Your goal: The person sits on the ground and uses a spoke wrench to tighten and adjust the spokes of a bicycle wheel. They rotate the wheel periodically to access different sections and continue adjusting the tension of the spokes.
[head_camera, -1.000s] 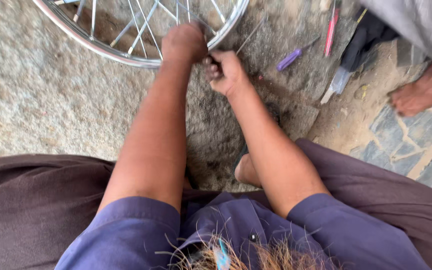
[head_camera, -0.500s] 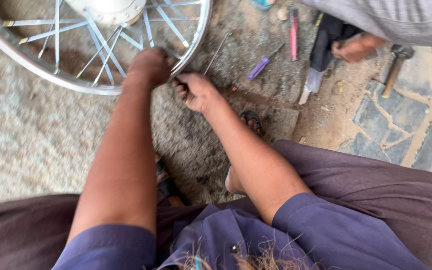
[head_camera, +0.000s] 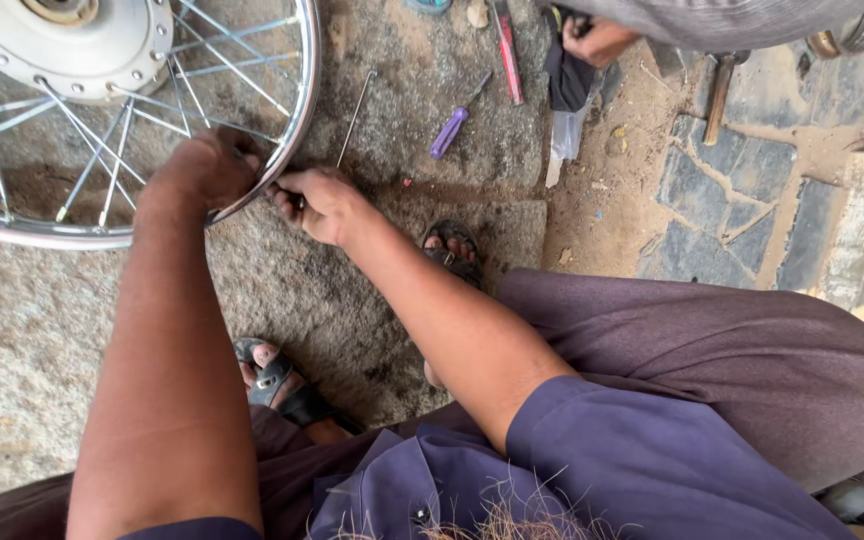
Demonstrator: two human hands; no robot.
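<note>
Wheel rim partly behind left hand.

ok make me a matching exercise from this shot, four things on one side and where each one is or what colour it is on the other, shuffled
Things:
1. left hand
2. screwdriver
3. loose spoke
4. hub

Descriptions:
A. purple handle, lying on the ground
B. white metal, in the middle of the wheel
C. gripping the rim
D. thin bare metal rod on the ground just outside the rim

Pairs: 1-C, 2-A, 3-D, 4-B
</note>
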